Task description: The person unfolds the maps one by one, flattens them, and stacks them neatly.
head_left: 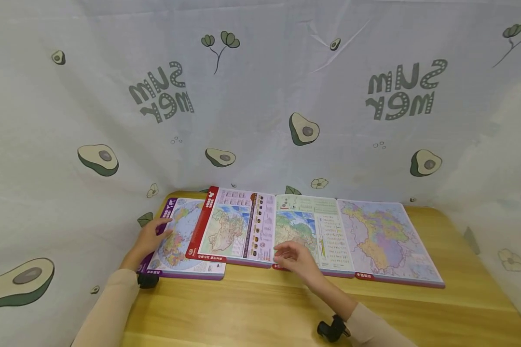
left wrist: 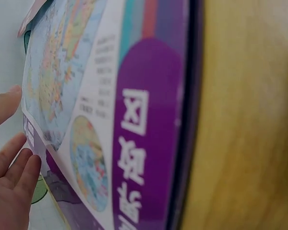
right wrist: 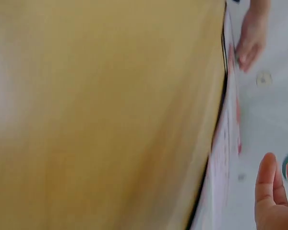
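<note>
Four map boards lie overlapping in a row on the wooden table. The purple-edged world map (head_left: 180, 236) is leftmost, partly covered by a red-edged map (head_left: 226, 231). My left hand (head_left: 151, 238) is at the world map's left border, fingers relaxed and spread. In the left wrist view, those fingers (left wrist: 14, 163) are by the map's purple edge; whether they touch it is unclear. My right hand (head_left: 297, 260) is over the front edge of a green-topped map (head_left: 297, 219), fingers loosely bent, nothing held. In the right wrist view its fingers (right wrist: 266, 179) are apart from the boards.
A pastel political map (head_left: 377, 236) lies at the right end of the row. The wooden tabletop (head_left: 243, 308) extends in front of the boards. Behind it hangs a pale curtain (head_left: 252, 96) printed with avocados and lettering.
</note>
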A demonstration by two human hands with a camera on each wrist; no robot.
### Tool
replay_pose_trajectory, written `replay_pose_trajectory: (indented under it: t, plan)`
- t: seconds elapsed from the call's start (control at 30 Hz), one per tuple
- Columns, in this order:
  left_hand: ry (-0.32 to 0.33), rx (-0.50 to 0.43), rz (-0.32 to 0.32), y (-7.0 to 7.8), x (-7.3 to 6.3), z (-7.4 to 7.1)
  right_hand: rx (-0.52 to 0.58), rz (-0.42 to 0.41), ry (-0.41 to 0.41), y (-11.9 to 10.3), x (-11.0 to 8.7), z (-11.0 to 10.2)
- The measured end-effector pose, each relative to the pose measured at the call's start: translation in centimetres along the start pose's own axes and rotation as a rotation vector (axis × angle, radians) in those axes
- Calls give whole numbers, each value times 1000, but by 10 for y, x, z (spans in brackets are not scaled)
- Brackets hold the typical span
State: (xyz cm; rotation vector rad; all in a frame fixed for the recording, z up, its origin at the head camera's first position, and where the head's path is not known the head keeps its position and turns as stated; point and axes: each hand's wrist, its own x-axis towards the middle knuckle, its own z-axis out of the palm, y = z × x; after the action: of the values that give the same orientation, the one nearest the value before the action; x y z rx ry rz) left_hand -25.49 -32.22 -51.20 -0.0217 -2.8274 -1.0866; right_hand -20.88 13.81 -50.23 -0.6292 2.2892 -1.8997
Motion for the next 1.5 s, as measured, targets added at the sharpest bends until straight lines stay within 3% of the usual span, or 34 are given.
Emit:
replay_pose_trajectory:
  t: [0.17, 0.33, 0.67, 1.0, 1.5]
  plan:
    - [13, 22, 18, -3, -2, 0, 53, 25, -32, 0, 6, 41]
    - [28, 36, 27, -5, -3, 1, 106, 40, -31, 1, 14, 69]
    - [39, 44, 13, -7, -6, -1, 40, 70, 12, 6, 28, 108]
    - [12, 38, -31, -10, -6, 0, 1, 67, 27, 9, 31, 129]
    - [-10, 43, -65, -11, -5, -2, -45, 42, 41, 7, 34, 137]
